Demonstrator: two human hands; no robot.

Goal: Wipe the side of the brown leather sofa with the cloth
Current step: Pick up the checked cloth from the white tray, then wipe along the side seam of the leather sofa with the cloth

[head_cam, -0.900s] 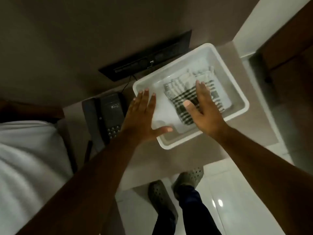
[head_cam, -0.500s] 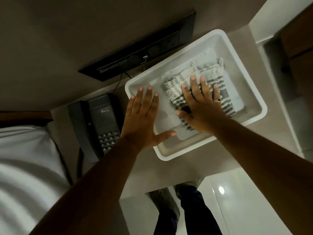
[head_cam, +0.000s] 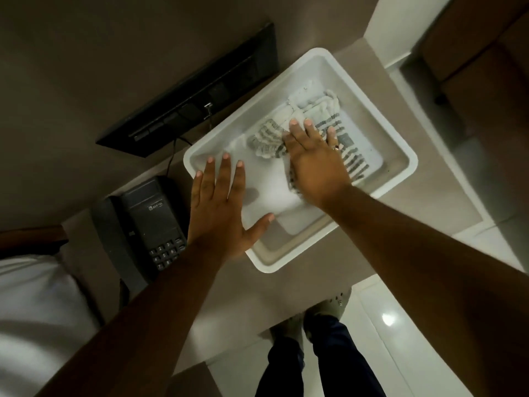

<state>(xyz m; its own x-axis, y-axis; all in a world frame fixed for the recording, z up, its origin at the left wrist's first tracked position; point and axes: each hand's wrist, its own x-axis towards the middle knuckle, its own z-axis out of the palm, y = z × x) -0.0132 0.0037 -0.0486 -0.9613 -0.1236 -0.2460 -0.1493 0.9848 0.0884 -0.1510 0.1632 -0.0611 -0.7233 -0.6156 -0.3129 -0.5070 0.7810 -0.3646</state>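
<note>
- Standing at a beige worktop (head_cam: 423, 202) against a dim wall, beside a glossy tiled floor (head_cam: 400, 339).
- 1 white plastic tub (head_cam: 289, 73) sits on it, next to 1 dark telephone (head_cam: 148, 222).
- The right hand (head_cam: 315, 164) lies flat, fingers spread, pressing on 1 striped cloth (head_cam: 323, 116) inside the tub, gripping nothing.
- The left hand (head_cam: 220, 207) is released, fingers splayed, over the tub's near-left rim.
</note>
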